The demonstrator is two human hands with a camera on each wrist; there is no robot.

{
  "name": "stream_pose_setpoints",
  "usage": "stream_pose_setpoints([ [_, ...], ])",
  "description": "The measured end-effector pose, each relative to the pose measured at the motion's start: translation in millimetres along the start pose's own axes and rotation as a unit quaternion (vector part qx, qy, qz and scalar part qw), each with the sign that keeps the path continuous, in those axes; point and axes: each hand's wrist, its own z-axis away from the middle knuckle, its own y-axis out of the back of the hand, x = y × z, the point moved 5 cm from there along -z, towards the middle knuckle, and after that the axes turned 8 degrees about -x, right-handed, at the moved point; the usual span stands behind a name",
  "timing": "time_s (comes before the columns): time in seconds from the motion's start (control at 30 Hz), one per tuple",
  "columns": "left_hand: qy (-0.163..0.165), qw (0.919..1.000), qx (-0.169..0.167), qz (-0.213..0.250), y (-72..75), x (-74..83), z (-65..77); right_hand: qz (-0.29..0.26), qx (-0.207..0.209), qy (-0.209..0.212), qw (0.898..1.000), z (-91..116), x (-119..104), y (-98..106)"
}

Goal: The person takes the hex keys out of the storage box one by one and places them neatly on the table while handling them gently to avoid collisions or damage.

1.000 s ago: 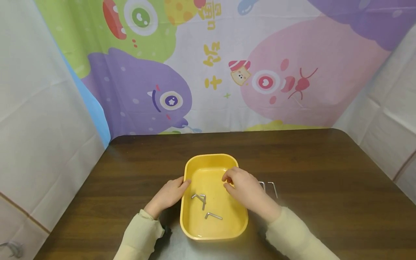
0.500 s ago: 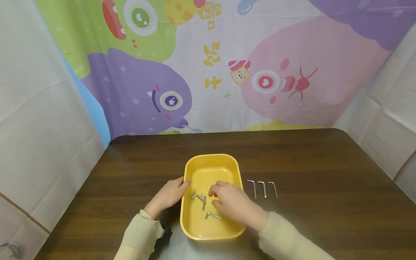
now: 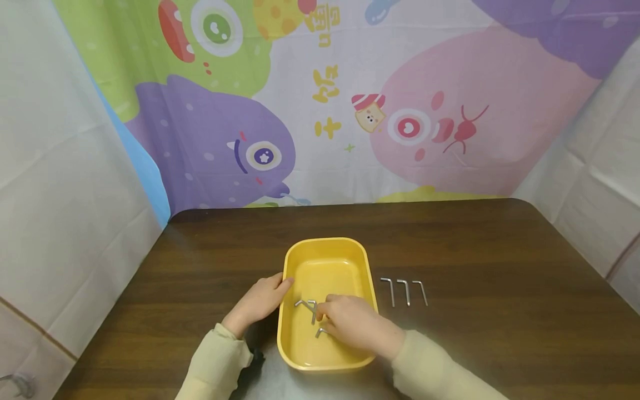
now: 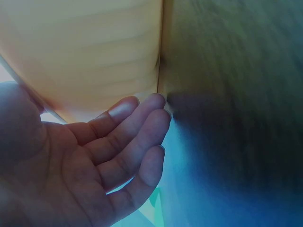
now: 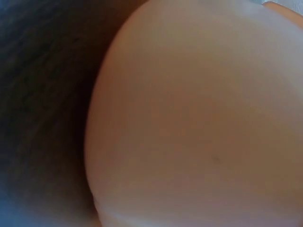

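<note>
A yellow tray (image 3: 320,355) holds several silver L-shaped hex keys. My left hand (image 3: 260,297) holds its left side, the thumb over the rim; in the left wrist view the fingers (image 4: 137,137) lie along the outer wall. My right hand (image 3: 357,322) reaches into the tray with its fingers bent downward. Its fingertips are right by two crossed hex keys (image 3: 307,307). Another hex key (image 3: 320,332) shows only its short end, the rest being hidden under the hand. I cannot tell whether the right fingers pinch a key. The right wrist view shows mostly the tray's wall (image 5: 189,113).
Three more hex keys (image 3: 404,291) lie in a row on the dark wooden table (image 3: 475,261), right of the tray. A cartoon-printed curtain (image 3: 320,166) hangs behind the table, with pale cloth on both sides.
My right hand has moved left and toward me, deeper into the tray, and now covers most of the nearest hex key. The left hand and the tray stay put.
</note>
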Motion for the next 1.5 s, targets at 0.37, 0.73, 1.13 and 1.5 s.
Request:
stream_pose_setpoints([
  [0.37, 0.001, 1.0000, -0.002, 0.003, -0.5, -0.3, -0.3, 0.018, 0.007, -0.001, 1.000, 1, -1, -7],
  [0.73, -0.002, 1.0000, 0.003, 0.000, -0.1, 0.3, 0.0, 0.023, -0.004, 0.006, 1.000, 1, -1, -11],
  [1.13, 0.003, 1.0000, -0.002, 0.007, -0.1, 0.2, 0.4, 0.018, -0.034, -0.008, 0.999, 2, 1, -14],
  [1.5, 0.005, 1.0000, -0.001, 0.005, -1.0, -1.9, -0.8, 0.016, -0.038, -0.011, 0.999, 2, 0, -13],
])
